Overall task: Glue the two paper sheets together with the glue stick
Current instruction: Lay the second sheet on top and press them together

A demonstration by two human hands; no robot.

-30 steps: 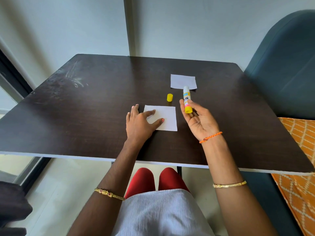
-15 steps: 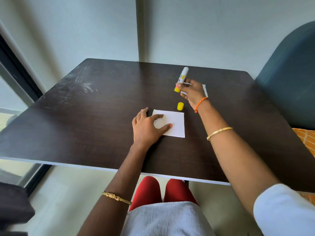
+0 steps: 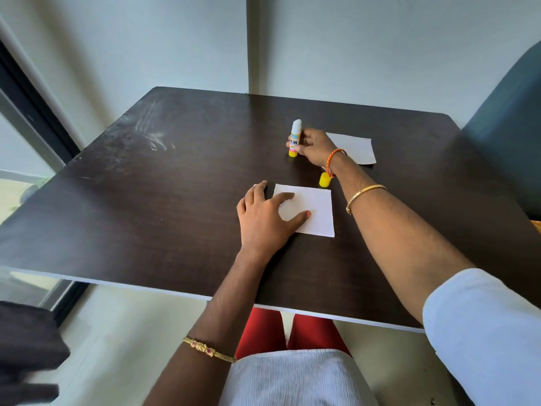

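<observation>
A white paper sheet [image 3: 314, 209] lies near the middle of the dark table [image 3: 175, 200]; my left hand [image 3: 263, 221] rests flat on its left part, fingers spread. A second white sheet [image 3: 355, 148] lies farther back to the right. The uncapped glue stick [image 3: 295, 139], white with a yellow base, stands upright on the table left of that far sheet, with my right hand [image 3: 314, 146] closed around its lower half. Its yellow cap [image 3: 325, 179] stands on the table between the two sheets, beside my right wrist.
A dark teal chair back [image 3: 509, 118] rises at the table's right edge. A window frame [image 3: 32, 112] runs along the left. The wall stands just behind the table's far edge. A dark blurred object [image 3: 26, 353] sits at the lower left.
My right hand has carried the glue stick from beside the near sheet to the far side and set it upright on the table. My left hand has stayed on the near sheet.
</observation>
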